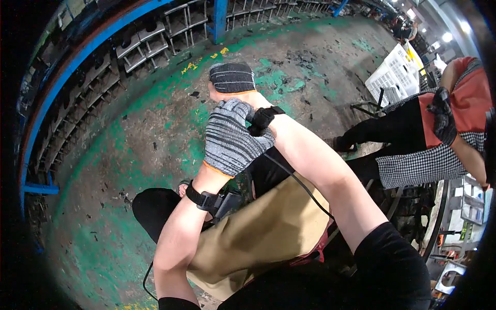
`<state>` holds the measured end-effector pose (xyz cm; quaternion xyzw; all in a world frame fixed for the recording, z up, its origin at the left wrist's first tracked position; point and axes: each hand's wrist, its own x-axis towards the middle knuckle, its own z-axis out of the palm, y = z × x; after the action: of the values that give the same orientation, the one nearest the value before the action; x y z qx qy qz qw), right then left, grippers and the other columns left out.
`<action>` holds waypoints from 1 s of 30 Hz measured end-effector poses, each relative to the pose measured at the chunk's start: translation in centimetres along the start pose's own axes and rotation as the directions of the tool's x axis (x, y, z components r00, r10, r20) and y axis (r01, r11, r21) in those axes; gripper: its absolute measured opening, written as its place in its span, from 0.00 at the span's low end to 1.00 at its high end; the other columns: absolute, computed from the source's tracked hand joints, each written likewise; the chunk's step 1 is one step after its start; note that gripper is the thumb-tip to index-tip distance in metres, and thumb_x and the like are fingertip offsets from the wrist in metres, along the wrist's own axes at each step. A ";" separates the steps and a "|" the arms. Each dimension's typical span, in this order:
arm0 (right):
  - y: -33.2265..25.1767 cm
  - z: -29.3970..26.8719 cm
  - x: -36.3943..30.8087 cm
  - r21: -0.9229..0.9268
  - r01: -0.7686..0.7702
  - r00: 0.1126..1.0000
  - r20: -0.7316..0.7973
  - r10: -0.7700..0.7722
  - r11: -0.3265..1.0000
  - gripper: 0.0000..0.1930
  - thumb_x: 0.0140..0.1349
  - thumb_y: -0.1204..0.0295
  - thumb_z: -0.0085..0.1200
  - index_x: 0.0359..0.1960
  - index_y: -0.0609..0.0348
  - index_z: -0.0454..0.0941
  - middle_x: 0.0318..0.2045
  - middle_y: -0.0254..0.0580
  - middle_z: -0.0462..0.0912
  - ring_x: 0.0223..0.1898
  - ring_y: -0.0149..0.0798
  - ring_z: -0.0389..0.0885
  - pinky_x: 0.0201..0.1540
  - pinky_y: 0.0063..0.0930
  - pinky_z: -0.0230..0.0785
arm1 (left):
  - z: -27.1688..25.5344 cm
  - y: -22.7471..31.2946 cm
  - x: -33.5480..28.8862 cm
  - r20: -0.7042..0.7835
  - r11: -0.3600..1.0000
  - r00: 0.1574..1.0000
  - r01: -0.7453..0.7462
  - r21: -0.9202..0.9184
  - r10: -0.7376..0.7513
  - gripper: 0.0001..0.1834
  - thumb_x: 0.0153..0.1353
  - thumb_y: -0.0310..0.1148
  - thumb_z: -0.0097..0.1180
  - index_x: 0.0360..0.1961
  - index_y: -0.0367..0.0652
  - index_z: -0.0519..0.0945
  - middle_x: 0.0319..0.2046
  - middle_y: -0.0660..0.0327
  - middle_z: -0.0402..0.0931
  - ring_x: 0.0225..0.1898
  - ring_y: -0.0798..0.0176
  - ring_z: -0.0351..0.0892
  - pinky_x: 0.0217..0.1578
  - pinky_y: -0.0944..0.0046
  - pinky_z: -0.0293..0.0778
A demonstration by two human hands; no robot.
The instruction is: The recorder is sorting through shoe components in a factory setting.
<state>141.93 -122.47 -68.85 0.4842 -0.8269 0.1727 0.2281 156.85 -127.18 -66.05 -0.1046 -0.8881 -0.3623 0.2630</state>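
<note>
My left hand (232,138), in a grey and black striped knit glove with an orange cuff edge, is closed around my right wrist. Its thumb lies beside the black wrist strap (264,118) there. Beyond it is my right hand (232,77), in a darker glove with thin pale stripes and an orange edge. Bare skin shows along that glove's left side and below its cuff. The right fingers are hidden. Another black strap with a small dark device (206,200) sits on my left forearm. Below my arms, a tan cloth (263,222) covers my lap.
Metal racks (147,49) with a blue frame (219,20) curve along the left and far side. White plastic crates (395,75) stand at the back right. A person in an orange top (467,90), wearing dark gloves, is close on my right. A cable (302,183) runs along my right arm.
</note>
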 end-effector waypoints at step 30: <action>2.8 -4.8 1.5 0.662 -0.082 0.529 0.662 0.530 -0.745 0.11 0.59 0.65 0.52 0.28 0.61 0.75 0.23 0.43 0.79 0.23 0.44 0.76 0.28 0.37 0.70 | -1.3 -3.4 0.0 -0.039 0.994 0.995 0.093 -0.053 -0.095 0.11 0.50 0.23 0.61 0.37 0.38 0.79 0.33 0.54 0.76 0.33 0.57 0.78 0.37 0.62 0.75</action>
<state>139.88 -119.80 -64.22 -0.0643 -0.3260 0.8997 -0.2830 156.09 -130.52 -67.33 -0.0618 -0.8767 -0.3990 0.2614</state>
